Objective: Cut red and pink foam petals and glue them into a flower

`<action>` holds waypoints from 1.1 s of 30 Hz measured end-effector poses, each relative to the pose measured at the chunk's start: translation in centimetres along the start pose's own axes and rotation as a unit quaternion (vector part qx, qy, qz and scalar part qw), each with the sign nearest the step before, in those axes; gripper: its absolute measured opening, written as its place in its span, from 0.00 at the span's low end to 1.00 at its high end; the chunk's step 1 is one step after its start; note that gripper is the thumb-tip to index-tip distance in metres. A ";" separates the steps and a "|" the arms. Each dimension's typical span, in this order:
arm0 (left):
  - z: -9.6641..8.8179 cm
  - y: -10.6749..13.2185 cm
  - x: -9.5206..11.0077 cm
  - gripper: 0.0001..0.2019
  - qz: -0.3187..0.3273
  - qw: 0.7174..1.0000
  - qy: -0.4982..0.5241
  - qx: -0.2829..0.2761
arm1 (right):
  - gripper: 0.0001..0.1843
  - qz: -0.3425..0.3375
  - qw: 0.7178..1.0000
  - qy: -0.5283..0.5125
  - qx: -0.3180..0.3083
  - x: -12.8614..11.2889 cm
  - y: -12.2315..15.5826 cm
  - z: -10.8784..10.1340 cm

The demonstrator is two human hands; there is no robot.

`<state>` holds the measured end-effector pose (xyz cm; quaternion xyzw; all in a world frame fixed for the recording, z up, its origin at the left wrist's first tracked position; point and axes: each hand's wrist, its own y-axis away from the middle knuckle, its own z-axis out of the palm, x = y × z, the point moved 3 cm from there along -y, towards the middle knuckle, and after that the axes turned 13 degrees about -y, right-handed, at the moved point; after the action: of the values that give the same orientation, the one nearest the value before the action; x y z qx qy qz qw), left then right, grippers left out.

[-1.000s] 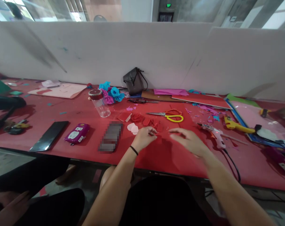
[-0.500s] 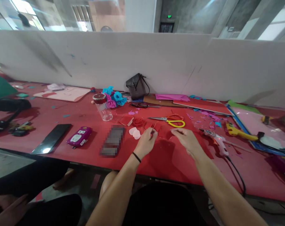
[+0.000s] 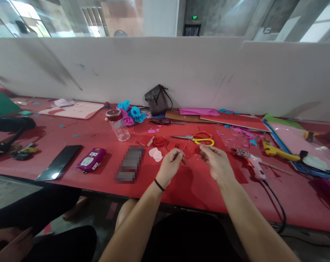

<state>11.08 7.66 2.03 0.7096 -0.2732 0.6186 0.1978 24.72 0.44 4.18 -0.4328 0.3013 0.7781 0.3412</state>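
Observation:
My left hand [image 3: 170, 165] is closed in a pinch above the red table [image 3: 192, 189], and a thin red strip [image 3: 185, 147] sticks up from its fingertips. To its right, my right hand [image 3: 215, 162] has thumb and fingers pressed together; anything between them is too small to make out. Yellow-handled scissors [image 3: 204, 141] lie just beyond my right hand. Pale pink paper petals [image 3: 156, 154] rest left of my left hand, near a coil of red material [image 3: 160, 141] and red scraps.
A pink hot glue gun [image 3: 254, 165] with a cord lies at right, a yellow one [image 3: 279, 152] beyond it. At left are a clear bottle [image 3: 121, 131], a blurred-out phone [image 3: 130, 163], a purple case [image 3: 91, 160] and paper flowers [image 3: 136, 113]. Another person's hand [image 3: 12, 242] shows lower left.
My right hand has turned slightly, its fingertips rising a little. My left hand has shifted slightly right and its fingers have changed position around the red strip. The view has moved slightly.

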 end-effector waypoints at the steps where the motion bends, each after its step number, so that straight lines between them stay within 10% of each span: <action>1: 0.0 0.0 0.1 0.06 0.003 1.000 -0.008 0.005 | 0.10 0.002 1.000 -0.002 -0.001 0.0 0.1 0.1; 33: 0.0 -0.3 -0.6 0.06 -0.015 0.998 -0.016 0.051 | 0.10 0.002 0.999 0.026 -0.036 0.6 1.1 0.9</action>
<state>11.25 7.98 1.45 0.7325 -0.2343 0.6172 0.1661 23.21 0.65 4.19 -0.4645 0.2832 0.7775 0.3155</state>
